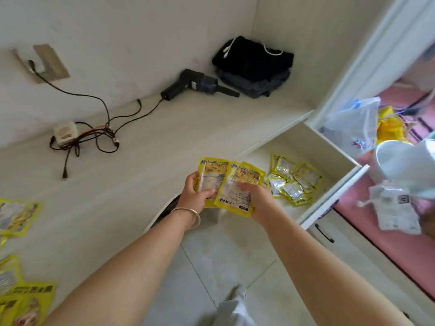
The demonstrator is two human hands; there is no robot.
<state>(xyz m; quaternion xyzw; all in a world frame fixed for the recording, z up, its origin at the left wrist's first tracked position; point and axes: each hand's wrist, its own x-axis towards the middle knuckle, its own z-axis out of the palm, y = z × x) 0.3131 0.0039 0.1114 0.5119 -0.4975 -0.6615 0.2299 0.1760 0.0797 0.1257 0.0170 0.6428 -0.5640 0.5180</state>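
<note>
Both my bare forearms reach out from the bottom of the view, over the tiled floor (211,267), toward the open drawer (334,149). My left grip (195,196), with a thin bangle (191,214) on its wrist, is closed round the lower left side of a small fan of yellow packets (217,177). Its thumb lies across the front and its fingers curl behind. My right grip (257,198) pinches the lower right part of the same fan, fingertips on the front of the nearest packet. I hold these packets just left of the drawer, above the front edge of the counter (141,165). At least three of them overlap in the fan.

Inside the drawer, toward its left end, lies a heap of loose packets (294,182), also yellow. Far left of the drawer, along the counter's near edge, some flat packets (16,217) lie face up. Behind the drawer, in the counter's back corner, sits a pile of folded dark clothes (254,64), and just left of that pile is a black handheld tool (197,83) with a cable plugged into its handle. Well left of the drawer, a cream socket cube (64,135) sits among tangled black cables (101,137). Right of the drawer I see a clear plastic bag (353,123) and a white tub (395,161) over a pink surface, all of it blurred.
</note>
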